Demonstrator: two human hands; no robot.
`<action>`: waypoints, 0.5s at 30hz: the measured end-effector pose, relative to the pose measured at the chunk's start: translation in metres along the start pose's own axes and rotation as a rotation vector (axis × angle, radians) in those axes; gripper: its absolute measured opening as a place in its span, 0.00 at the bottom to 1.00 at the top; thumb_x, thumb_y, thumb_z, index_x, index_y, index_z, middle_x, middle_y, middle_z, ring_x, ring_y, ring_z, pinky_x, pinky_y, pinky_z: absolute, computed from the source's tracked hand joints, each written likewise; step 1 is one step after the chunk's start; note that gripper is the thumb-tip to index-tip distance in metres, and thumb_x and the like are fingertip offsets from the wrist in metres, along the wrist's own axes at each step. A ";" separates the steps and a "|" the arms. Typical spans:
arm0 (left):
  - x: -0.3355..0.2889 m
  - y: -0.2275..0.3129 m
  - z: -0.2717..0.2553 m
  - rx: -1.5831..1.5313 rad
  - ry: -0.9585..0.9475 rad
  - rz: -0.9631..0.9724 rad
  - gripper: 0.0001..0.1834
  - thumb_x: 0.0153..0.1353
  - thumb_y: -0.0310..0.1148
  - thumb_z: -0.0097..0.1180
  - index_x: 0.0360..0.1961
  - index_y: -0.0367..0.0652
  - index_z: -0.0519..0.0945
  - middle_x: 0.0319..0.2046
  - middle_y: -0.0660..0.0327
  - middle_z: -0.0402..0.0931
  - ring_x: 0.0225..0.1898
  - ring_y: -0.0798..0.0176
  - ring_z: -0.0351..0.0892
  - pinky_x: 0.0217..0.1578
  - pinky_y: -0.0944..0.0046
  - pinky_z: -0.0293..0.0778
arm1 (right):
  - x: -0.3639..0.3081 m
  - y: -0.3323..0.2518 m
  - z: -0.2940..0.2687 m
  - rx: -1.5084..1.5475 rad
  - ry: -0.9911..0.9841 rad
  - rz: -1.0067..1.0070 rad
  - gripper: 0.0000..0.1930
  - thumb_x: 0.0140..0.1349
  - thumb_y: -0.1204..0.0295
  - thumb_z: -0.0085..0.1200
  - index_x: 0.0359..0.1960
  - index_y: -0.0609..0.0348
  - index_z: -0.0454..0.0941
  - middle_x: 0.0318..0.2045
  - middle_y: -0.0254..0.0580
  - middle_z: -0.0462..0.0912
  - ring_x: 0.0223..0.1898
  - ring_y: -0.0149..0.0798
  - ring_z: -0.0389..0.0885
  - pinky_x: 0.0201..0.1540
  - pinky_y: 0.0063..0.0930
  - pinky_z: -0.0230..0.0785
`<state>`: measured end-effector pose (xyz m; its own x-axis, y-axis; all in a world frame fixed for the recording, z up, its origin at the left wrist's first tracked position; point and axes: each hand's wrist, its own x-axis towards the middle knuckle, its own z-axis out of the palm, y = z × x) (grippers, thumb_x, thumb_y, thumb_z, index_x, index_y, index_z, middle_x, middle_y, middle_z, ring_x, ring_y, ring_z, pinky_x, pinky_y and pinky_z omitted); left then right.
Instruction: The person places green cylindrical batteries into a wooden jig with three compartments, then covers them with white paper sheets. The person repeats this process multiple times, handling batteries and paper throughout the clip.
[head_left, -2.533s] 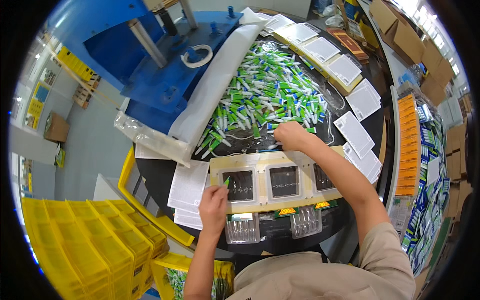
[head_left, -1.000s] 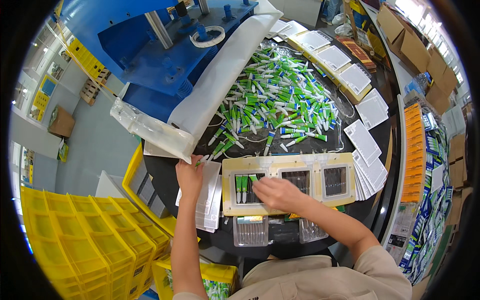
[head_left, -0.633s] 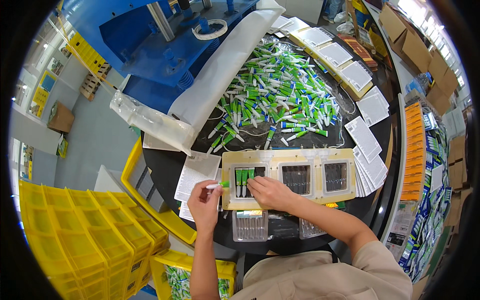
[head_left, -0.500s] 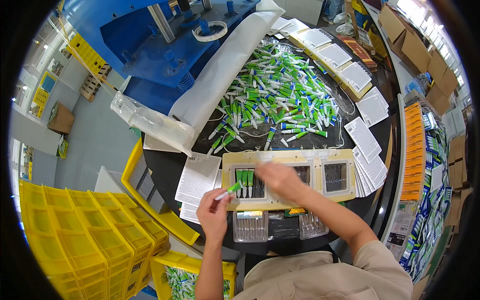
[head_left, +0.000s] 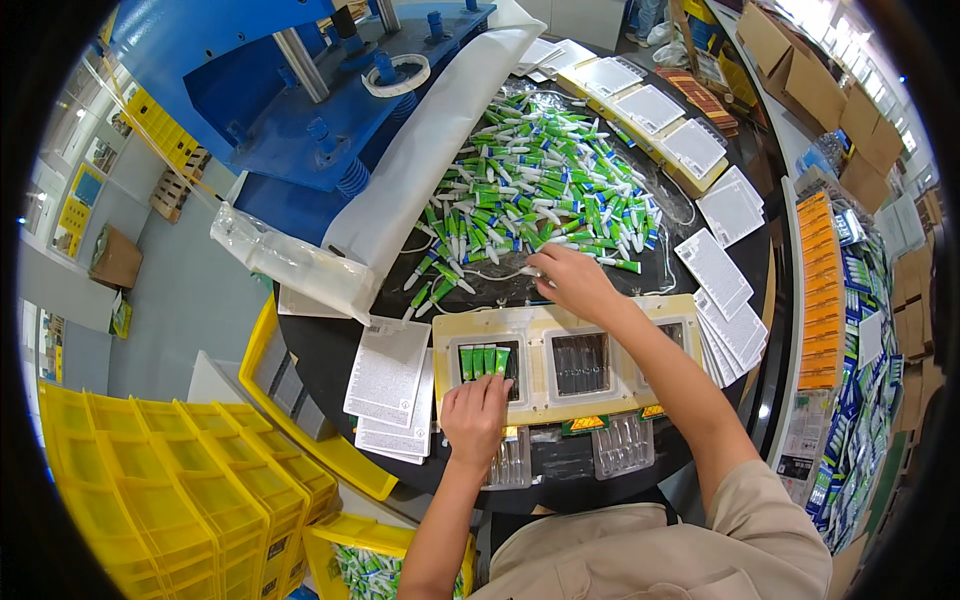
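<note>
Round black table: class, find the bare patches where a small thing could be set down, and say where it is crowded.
Bare black table shows left of the white card stack, toward the yellow bin. The pile of tubes crowds the middle; the right hand reaches into it. The left hand rests on the cream tray, and cards fill the right rim.

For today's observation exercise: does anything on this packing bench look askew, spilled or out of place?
Mostly orderly. The green-and-white tubes lie in a loose heap, a few stragglers strayed toward the cream jig. The card stack sits fanned, not squared.
</note>
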<state>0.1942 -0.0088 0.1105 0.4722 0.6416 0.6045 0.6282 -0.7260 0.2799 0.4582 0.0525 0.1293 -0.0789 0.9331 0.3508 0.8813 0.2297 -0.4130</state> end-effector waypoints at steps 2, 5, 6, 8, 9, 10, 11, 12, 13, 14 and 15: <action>-0.004 0.002 0.000 0.020 -0.007 0.012 0.11 0.56 0.33 0.71 0.39 0.43 0.85 0.30 0.64 0.81 0.32 0.62 0.80 0.38 0.60 0.72 | -0.029 -0.022 -0.015 0.320 0.005 0.121 0.09 0.57 0.76 0.61 0.40 0.59 0.82 0.41 0.46 0.81 0.41 0.51 0.83 0.44 0.42 0.78; -0.009 0.006 0.002 0.062 -0.023 0.000 0.10 0.58 0.35 0.70 0.39 0.43 0.85 0.25 0.66 0.77 0.29 0.64 0.76 0.37 0.60 0.68 | -0.068 -0.056 -0.018 0.391 0.088 0.018 0.15 0.57 0.77 0.62 0.47 0.58 0.83 0.43 0.47 0.82 0.44 0.49 0.84 0.46 0.40 0.79; -0.010 0.006 0.002 0.077 -0.032 -0.003 0.10 0.58 0.35 0.70 0.39 0.43 0.85 0.24 0.67 0.76 0.28 0.64 0.75 0.36 0.60 0.66 | -0.078 -0.064 -0.016 0.363 0.099 -0.024 0.16 0.56 0.77 0.63 0.48 0.59 0.83 0.44 0.47 0.82 0.44 0.49 0.84 0.46 0.40 0.79; -0.010 0.007 0.004 0.093 -0.043 -0.055 0.12 0.57 0.35 0.71 0.39 0.43 0.85 0.23 0.66 0.77 0.27 0.62 0.76 0.36 0.59 0.66 | -0.091 -0.077 -0.008 0.313 0.138 -0.107 0.17 0.55 0.78 0.63 0.48 0.62 0.83 0.45 0.48 0.82 0.45 0.49 0.84 0.46 0.38 0.80; -0.009 0.008 0.004 0.099 -0.044 -0.086 0.12 0.56 0.35 0.71 0.39 0.42 0.85 0.23 0.65 0.77 0.27 0.61 0.77 0.36 0.59 0.65 | -0.094 -0.081 -0.004 0.268 0.115 -0.147 0.17 0.54 0.78 0.62 0.47 0.64 0.82 0.45 0.48 0.82 0.45 0.49 0.84 0.45 0.37 0.80; -0.009 0.009 0.004 0.100 -0.059 -0.085 0.13 0.56 0.35 0.70 0.40 0.42 0.85 0.23 0.65 0.77 0.27 0.61 0.77 0.36 0.58 0.65 | -0.095 -0.084 0.001 0.226 0.103 -0.187 0.17 0.54 0.78 0.62 0.47 0.66 0.82 0.44 0.48 0.82 0.45 0.49 0.84 0.45 0.36 0.80; -0.008 0.009 0.003 0.102 -0.063 -0.091 0.13 0.57 0.35 0.70 0.41 0.42 0.86 0.23 0.65 0.77 0.28 0.61 0.76 0.36 0.58 0.64 | -0.095 -0.086 0.005 0.195 0.131 -0.251 0.17 0.53 0.79 0.61 0.47 0.68 0.82 0.44 0.48 0.81 0.45 0.49 0.84 0.45 0.35 0.80; -0.008 0.011 0.002 0.100 -0.095 -0.116 0.13 0.57 0.35 0.69 0.42 0.42 0.86 0.24 0.65 0.77 0.28 0.61 0.76 0.35 0.58 0.63 | -0.094 -0.086 0.008 0.136 0.098 -0.293 0.17 0.52 0.78 0.60 0.45 0.69 0.81 0.44 0.48 0.81 0.43 0.47 0.84 0.44 0.32 0.80; -0.008 0.011 0.000 0.098 -0.091 -0.128 0.14 0.58 0.35 0.68 0.43 0.42 0.85 0.27 0.64 0.78 0.31 0.60 0.77 0.38 0.56 0.65 | -0.093 -0.087 0.009 0.099 0.076 -0.316 0.17 0.52 0.78 0.59 0.45 0.69 0.81 0.44 0.48 0.81 0.43 0.46 0.83 0.44 0.32 0.80; -0.009 0.012 -0.003 0.093 -0.115 -0.156 0.15 0.58 0.35 0.67 0.45 0.42 0.85 0.31 0.62 0.80 0.34 0.60 0.79 0.41 0.55 0.67 | -0.092 -0.088 0.009 0.069 0.064 -0.331 0.16 0.52 0.77 0.59 0.44 0.69 0.81 0.44 0.47 0.80 0.42 0.44 0.83 0.44 0.31 0.80; -0.011 0.012 -0.007 0.090 -0.139 -0.187 0.16 0.59 0.35 0.67 0.47 0.42 0.85 0.35 0.61 0.82 0.38 0.59 0.80 0.43 0.54 0.68 | -0.092 -0.089 0.009 0.038 0.031 -0.342 0.16 0.52 0.77 0.58 0.44 0.69 0.82 0.44 0.47 0.80 0.42 0.43 0.82 0.44 0.31 0.79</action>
<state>0.1926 -0.0265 0.1125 0.4197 0.7950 0.4380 0.7621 -0.5708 0.3058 0.3828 -0.0512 0.1257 -0.3522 0.7912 0.4999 0.7883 0.5387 -0.2973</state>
